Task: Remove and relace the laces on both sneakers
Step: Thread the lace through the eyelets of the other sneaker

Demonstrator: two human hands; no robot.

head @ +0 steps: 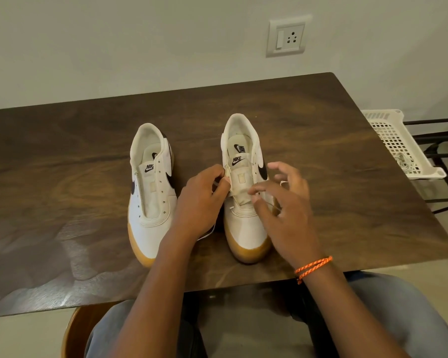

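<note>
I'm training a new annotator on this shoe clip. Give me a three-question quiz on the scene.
1. True or false: the left sneaker has a lace threaded through its eyelets.
2. Which sneaker are both hands working on? A) left B) right
3. Fill in: the left hand pinches a white ____.

Key:
1. False; its eyelets are bare.
2. B; the right hand and left hand are at the right sneaker.
3. Lace.
</note>
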